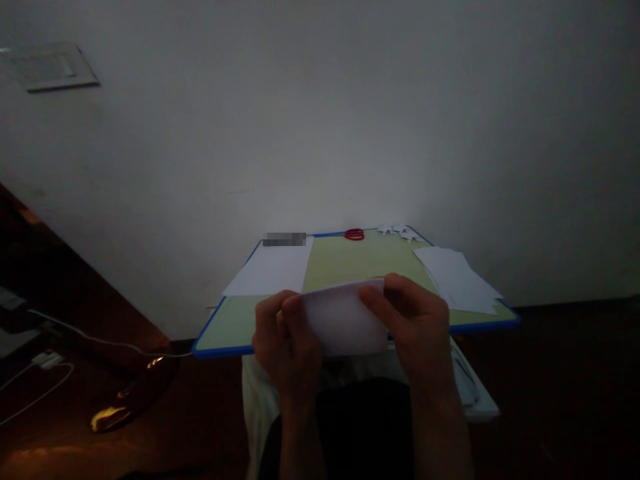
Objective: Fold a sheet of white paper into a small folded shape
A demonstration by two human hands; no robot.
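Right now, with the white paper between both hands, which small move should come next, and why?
Probably lay the paper on the green board and press its top edge flat: the left hand and right hand pinch it in the air, and that edge looks folded over.

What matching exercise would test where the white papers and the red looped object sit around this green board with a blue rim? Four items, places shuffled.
1 folded white paper sheet
2 red looped object
3 loose stack of white paper sheets
4 single flat white paper sheet

a far edge of green blue-rimmed board
b board's right side
c pinched between left hand and right hand
d board's left side

Pairs: 1-c, 2-a, 3-b, 4-d
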